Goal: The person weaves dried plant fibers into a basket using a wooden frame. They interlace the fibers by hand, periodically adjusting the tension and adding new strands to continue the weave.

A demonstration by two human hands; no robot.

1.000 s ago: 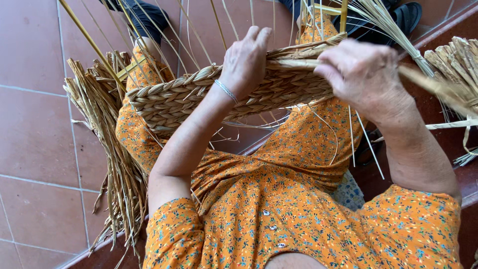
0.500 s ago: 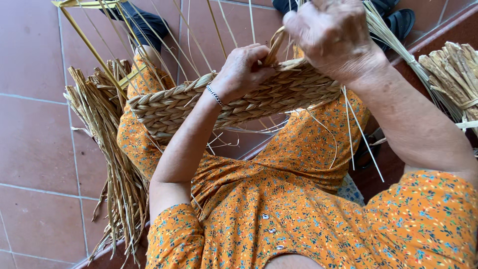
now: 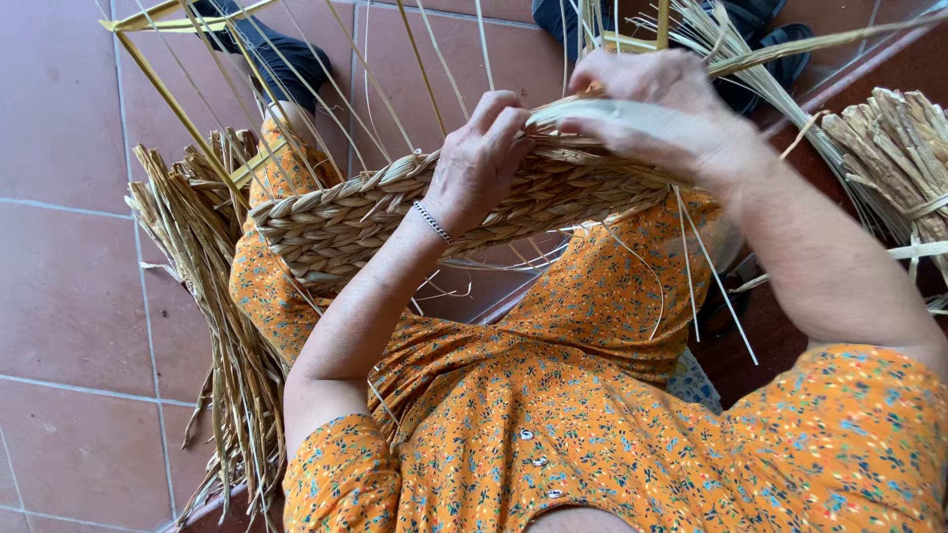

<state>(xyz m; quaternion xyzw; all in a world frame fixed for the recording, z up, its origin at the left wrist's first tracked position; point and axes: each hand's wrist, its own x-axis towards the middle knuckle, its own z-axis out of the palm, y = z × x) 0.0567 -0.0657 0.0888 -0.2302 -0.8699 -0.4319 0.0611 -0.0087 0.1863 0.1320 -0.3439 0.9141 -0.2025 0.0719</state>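
Observation:
A half-woven straw basket (image 3: 346, 222) of braided tan fibre rests across my lap, with thin upright stakes rising from its rim. My left hand (image 3: 479, 158) presses on the top edge of the weave, fingers curled over the braid; a thin bracelet circles the wrist. Just to the right, my right hand (image 3: 647, 114) pinches a flat pale straw strand (image 3: 632, 116) against the rim. More loose strands fan up past the right hand.
A bundle of dry straw (image 3: 212, 326) hangs at my left side over the reddish floor tiles (image 3: 69, 296). Another tied bundle (image 3: 894, 163) lies at the right. Dark sandals (image 3: 760, 44) and a dark shoe (image 3: 262, 49) lie beyond the basket.
My right hand has come down from above the rim and now lies flat along the basket's top edge with the strand. The left hand stays on the braid.

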